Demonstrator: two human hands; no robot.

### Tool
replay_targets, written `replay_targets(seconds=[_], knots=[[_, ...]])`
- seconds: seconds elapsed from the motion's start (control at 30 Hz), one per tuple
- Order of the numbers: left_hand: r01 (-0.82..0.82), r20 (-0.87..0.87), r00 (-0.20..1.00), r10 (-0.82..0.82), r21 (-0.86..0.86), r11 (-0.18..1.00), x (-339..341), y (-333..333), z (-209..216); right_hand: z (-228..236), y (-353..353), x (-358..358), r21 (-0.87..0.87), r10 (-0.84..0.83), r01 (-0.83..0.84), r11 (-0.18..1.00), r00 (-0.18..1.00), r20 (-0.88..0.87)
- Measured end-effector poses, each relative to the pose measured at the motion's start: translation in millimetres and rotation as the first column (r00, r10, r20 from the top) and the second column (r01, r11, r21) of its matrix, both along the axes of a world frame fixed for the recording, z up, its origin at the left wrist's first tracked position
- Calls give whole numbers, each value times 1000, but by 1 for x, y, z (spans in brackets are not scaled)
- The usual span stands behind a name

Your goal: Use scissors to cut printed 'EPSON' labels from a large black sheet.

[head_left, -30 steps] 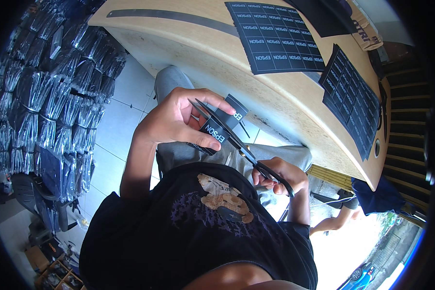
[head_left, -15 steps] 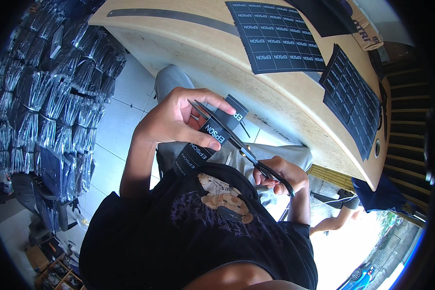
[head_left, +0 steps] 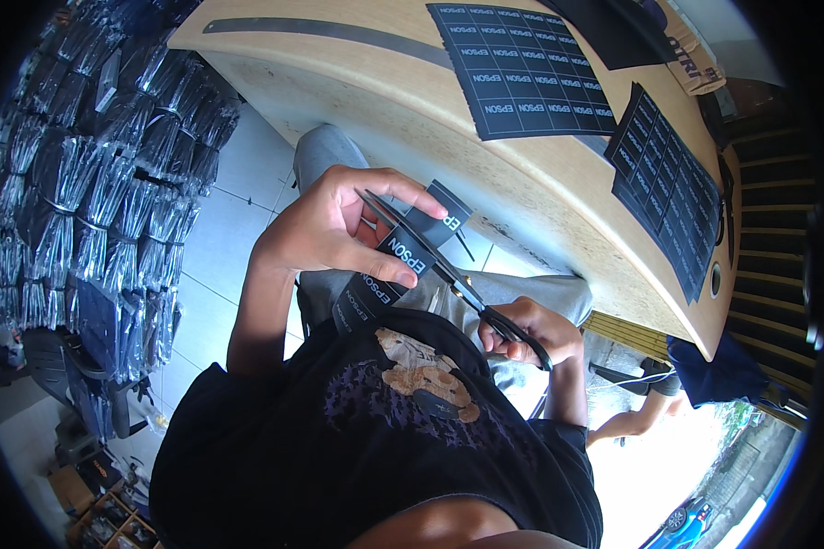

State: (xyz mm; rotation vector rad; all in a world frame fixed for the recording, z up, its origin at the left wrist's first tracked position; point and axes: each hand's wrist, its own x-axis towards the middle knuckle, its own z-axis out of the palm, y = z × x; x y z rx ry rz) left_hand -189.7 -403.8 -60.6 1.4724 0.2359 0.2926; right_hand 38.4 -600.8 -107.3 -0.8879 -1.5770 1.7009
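Note:
My left hand (head_left: pixel 325 229) pinches a black strip of labels (head_left: pixel 374 302) with light printing, thumb on the near part and index finger stretched over the far end. The strip's lower end hangs towards my shirt. In my right hand (head_left: pixel 538 331) are black-handled scissors (head_left: pixel 467 291), fingers in the loops. Their blades cross the strip between my left thumb and index finger, tips pointing at my left palm. The blades look nearly closed together. Whether the strip is fully parted under them is hidden.
A wooden table (head_left: pixel 339 64) curves ahead of me, bearing a metal ruler (head_left: pixel 320 30), a large black label sheet (head_left: pixel 526 73) and a smaller stack of sheets (head_left: pixel 668 192). Plastic-wrapped dark bundles (head_left: pixel 92 201) pile up at left. Another person's leg (head_left: pixel 636 423) shows at right.
The scissor blades have drawn closer together, and the handles have shifted slightly in my right hand. The strip's lower end has swung a little to the right. My left hand stays put.

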Motion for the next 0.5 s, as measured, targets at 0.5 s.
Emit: replay_targets(seconds=[0.5], knots=[[-70,-30,997,74,110,992,21,16,9,6,-20,11,-37,-181,182,983,983,15]])
